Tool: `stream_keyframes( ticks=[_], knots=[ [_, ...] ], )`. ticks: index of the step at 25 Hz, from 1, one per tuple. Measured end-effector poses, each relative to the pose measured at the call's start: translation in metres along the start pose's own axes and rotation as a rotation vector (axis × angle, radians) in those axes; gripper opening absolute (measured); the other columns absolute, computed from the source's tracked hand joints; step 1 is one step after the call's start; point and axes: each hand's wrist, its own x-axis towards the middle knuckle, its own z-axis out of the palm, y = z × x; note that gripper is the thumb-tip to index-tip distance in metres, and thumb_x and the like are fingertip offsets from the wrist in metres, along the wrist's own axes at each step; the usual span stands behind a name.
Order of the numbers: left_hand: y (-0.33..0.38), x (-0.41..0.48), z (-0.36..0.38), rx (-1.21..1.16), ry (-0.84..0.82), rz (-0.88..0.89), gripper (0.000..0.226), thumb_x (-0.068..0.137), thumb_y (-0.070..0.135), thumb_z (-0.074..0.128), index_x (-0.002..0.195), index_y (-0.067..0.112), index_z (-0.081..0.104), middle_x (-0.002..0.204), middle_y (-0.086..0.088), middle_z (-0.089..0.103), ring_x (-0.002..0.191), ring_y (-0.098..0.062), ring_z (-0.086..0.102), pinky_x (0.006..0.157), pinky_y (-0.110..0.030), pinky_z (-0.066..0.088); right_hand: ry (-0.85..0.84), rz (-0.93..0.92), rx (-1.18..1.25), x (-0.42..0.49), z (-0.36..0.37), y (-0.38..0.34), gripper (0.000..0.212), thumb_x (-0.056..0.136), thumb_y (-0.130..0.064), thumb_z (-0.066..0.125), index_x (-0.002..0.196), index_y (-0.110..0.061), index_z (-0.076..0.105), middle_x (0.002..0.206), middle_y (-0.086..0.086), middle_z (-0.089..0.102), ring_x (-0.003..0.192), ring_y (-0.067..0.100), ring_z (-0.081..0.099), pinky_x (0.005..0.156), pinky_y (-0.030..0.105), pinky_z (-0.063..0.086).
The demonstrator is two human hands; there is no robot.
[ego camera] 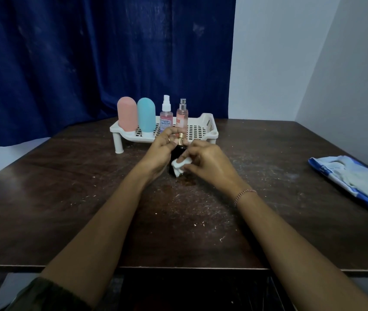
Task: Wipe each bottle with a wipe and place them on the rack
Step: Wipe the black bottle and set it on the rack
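My left hand (pixel 161 151) grips a small black bottle (pixel 176 154) with a gold spray top, held just above the dark table in front of the rack. My right hand (pixel 205 163) pinches a white wipe (pixel 178 166) against the bottle's lower side. On the white perforated rack (pixel 203 129) stand a pink bottle (pixel 127 114), a teal bottle (pixel 146 115), a clear spray bottle with a white top (pixel 166 115) and a pink-tinted spray bottle (pixel 182 116), all upright in a row on its left half.
A blue and white pack of wipes (pixel 355 180) lies at the table's right edge. The dark wooden table (pixel 77 198) is speckled with crumbs. A blue curtain (pixel 88 52) hangs behind the rack, with white walls to the right.
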Motion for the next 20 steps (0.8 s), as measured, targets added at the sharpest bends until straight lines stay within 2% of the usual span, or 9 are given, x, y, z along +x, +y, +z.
stream_keyframes(
  ticks=[3, 5, 7, 10, 12, 14, 16, 18, 20],
  knots=[
    [-0.0015, -0.0011, 0.0092, -0.032, -0.032, 0.03, 0.036, 0.095, -0.009, 0.031, 0.097, 0.018, 0.055, 0.089, -0.007, 0.058, 0.074, -0.01, 0.06, 0.062, -0.02, 0.051, 0.258, 0.041, -0.009, 0.003, 0.0016, -0.0002, 0.016, 0.073, -0.01, 0.075, 0.088, -0.01, 0.069, 0.088, 0.005, 0.059, 0.084, 0.019, 0.054, 0.071, 0.034, 0.05],
    [-0.0024, -0.0004, 0.0098, -0.06, -0.027, 0.036, 0.036, 0.094, -0.01, 0.032, 0.097, 0.016, 0.055, 0.088, -0.008, 0.057, 0.072, -0.01, 0.06, 0.059, -0.019, 0.051, 0.302, 0.074, 0.027, 0.0034, 0.0032, -0.0011, 0.016, 0.073, -0.008, 0.075, 0.089, -0.009, 0.069, 0.087, 0.004, 0.059, 0.081, 0.017, 0.055, 0.072, 0.032, 0.051],
    [-0.0026, -0.0013, 0.0101, -0.069, -0.022, 0.023, 0.031, 0.096, -0.004, 0.033, 0.098, 0.017, 0.055, 0.091, -0.007, 0.057, 0.076, -0.011, 0.059, 0.064, -0.022, 0.051, 0.247, 0.087, 0.054, 0.0026, 0.003, -0.0002, 0.017, 0.072, -0.006, 0.075, 0.089, -0.009, 0.07, 0.089, 0.005, 0.06, 0.08, 0.015, 0.055, 0.075, 0.031, 0.051],
    [-0.004, -0.0031, 0.0103, -0.021, 0.036, 0.039, 0.024, 0.098, 0.004, 0.037, 0.098, 0.019, 0.055, 0.091, -0.004, 0.059, 0.083, -0.009, 0.058, 0.077, -0.022, 0.05, -0.053, 0.02, 0.034, -0.0013, 0.0028, -0.0031, 0.02, 0.07, -0.005, 0.076, 0.09, -0.008, 0.071, 0.093, 0.007, 0.063, 0.081, 0.011, 0.051, 0.079, 0.028, 0.048],
    [-0.0059, -0.0018, 0.0102, -0.034, 0.071, 0.05, 0.024, 0.098, 0.002, 0.038, 0.096, 0.02, 0.054, 0.091, -0.002, 0.06, 0.085, -0.008, 0.057, 0.079, -0.019, 0.048, -0.137, -0.01, -0.028, -0.0015, 0.0034, -0.0054, 0.021, 0.071, -0.004, 0.075, 0.092, -0.007, 0.071, 0.093, 0.007, 0.063, 0.08, 0.01, 0.051, 0.077, 0.024, 0.046],
    [-0.007, 0.0002, 0.0102, -0.063, 0.07, 0.024, 0.022, 0.098, 0.003, 0.038, 0.097, 0.018, 0.054, 0.09, -0.003, 0.06, 0.081, -0.008, 0.059, 0.071, -0.017, 0.05, -0.05, -0.022, -0.059, -0.0005, 0.0029, -0.0063, 0.021, 0.071, -0.004, 0.074, 0.092, -0.006, 0.071, 0.093, 0.008, 0.064, 0.082, 0.015, 0.055, 0.077, 0.023, 0.044],
    [-0.0065, 0.0004, 0.0115, -0.114, 0.05, -0.006, 0.019, 0.097, 0.002, 0.039, 0.098, 0.014, 0.054, 0.087, -0.005, 0.06, 0.07, -0.007, 0.062, 0.058, -0.017, 0.051, 0.118, 0.012, -0.046, 0.0007, 0.0017, -0.006, 0.019, 0.073, -0.005, 0.074, 0.092, -0.005, 0.07, 0.091, 0.008, 0.064, 0.08, 0.017, 0.058, 0.074, 0.026, 0.046],
    [-0.005, -0.0002, 0.0129, -0.165, 0.045, -0.033, 0.02, 0.095, -0.002, 0.041, 0.097, 0.013, 0.055, 0.089, -0.007, 0.06, 0.069, -0.007, 0.063, 0.058, -0.018, 0.052, 0.251, 0.053, -0.036, 0.002, 0.0006, -0.004, 0.018, 0.074, -0.007, 0.074, 0.092, -0.005, 0.069, 0.089, 0.007, 0.062, 0.076, 0.016, 0.058, 0.071, 0.026, 0.049],
    [-0.0042, 0.0002, 0.0117, -0.172, 0.052, -0.047, 0.02, 0.095, -0.002, 0.041, 0.097, 0.01, 0.057, 0.09, -0.007, 0.061, 0.072, -0.009, 0.063, 0.059, -0.018, 0.052, 0.248, 0.052, -0.023, 0.0021, 0.0009, -0.0037, 0.018, 0.074, -0.007, 0.074, 0.092, -0.005, 0.069, 0.09, 0.006, 0.062, 0.076, 0.014, 0.057, 0.072, 0.025, 0.048]
  ],
)
